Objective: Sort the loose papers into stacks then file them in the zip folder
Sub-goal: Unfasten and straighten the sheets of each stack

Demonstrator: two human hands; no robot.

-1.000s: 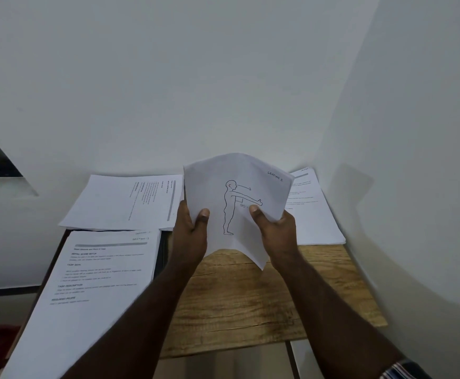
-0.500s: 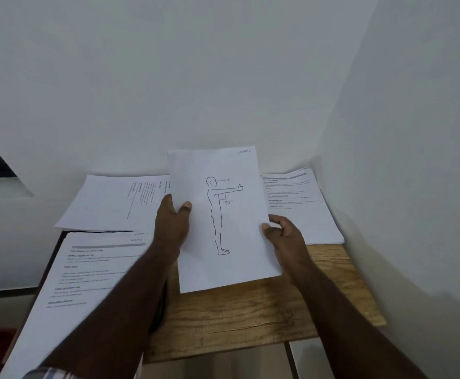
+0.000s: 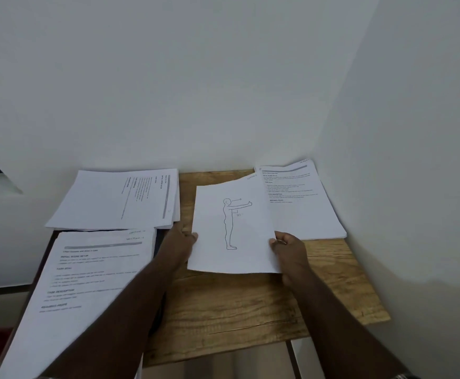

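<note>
Over the wooden table (image 3: 250, 310), between three stacks, both hands pinch the figure sheet (image 3: 231, 228) — left hand (image 3: 181, 239) and right hand (image 3: 289, 246) at its side edges, long axis pointing away; the right stack (image 3: 305, 212) lies nearest.

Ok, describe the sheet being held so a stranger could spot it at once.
Start at the wooden table set in the corner of the white walls, with paper stacks on its left and right. Over the bare wood between them, the left hand and right hand hold the figure sheet by its side edges. Unlike the text-covered neighbours, it shows a line drawing of a standing person, arm outstretched.
</note>
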